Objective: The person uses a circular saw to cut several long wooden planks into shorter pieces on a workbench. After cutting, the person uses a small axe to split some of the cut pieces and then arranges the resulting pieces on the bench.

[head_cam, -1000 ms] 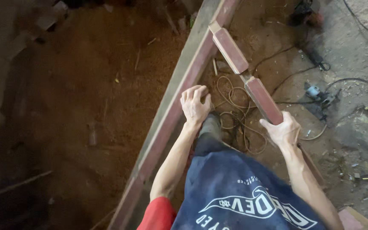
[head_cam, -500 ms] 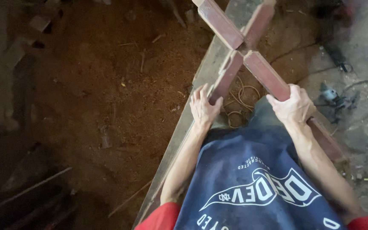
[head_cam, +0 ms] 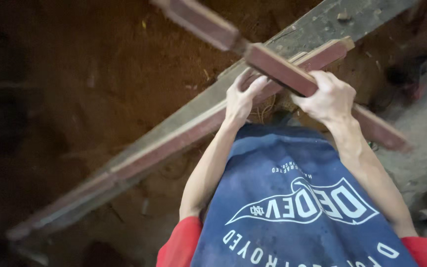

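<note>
A dim workshop floor (head_cam: 100, 74) of reddish-brown dirt and sawdust is spreading out below, turning to grey grit at the right edge. A long grey plank (head_cam: 322, 29) is lying across it on a diagonal, from the lower left up to the upper right.

Along the near edge of that plank a reddish wooden rail (head_cam: 174, 138) is running in the same direction. The left hand (head_cam: 240, 99) is closing around this rail near its upper end, fingers curled over the top.

A second reddish wooden bar (head_cam: 277, 69) is crossing over the rail, slanting from the upper middle down to the right. The right hand (head_cam: 324, 96) is gripping this bar firmly, knuckles up, just right of where the two pieces are crossing. The hands are sitting near each other but apart.

A dark blue shirt with a white graphic and red sleeves (head_cam: 292, 207) is filling the lower frame.
</note>
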